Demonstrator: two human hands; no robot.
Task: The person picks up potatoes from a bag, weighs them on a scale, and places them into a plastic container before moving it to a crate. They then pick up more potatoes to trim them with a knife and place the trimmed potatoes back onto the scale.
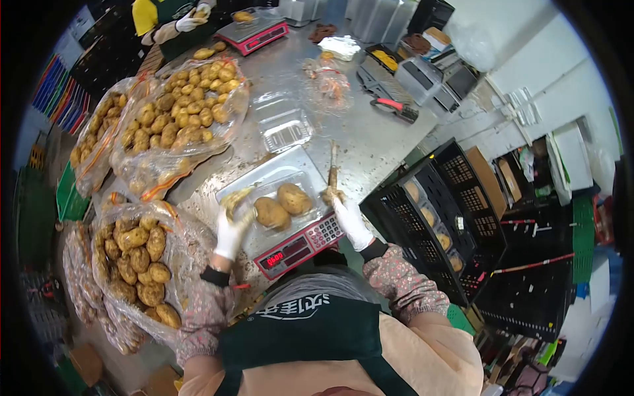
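Note:
My left hand (233,228), in a white glove with yellowed fingers, is open at the left edge of the red-based scale (308,245), its fingers spread beside a clear plastic tray (309,187). In that tray, on the scale's metal plate, sit two large potatoes, one nearer the left hand (271,213) and one to the right (294,198). A red number glows on the display. My right hand (350,221), gloved with browned fingertips, is at the scale's right edge with fingers extended. Its fingertips overlap the near end of a slim brown stick-like thing (333,165).
Bags of potatoes (178,109) line the left side, another open bag (139,261) nearest me. Clear trays (285,129) lie beyond the scale. A black crate (436,224) with packed trays stands at right. Across the table a person's gloved hand (191,21) is near a second scale (251,33).

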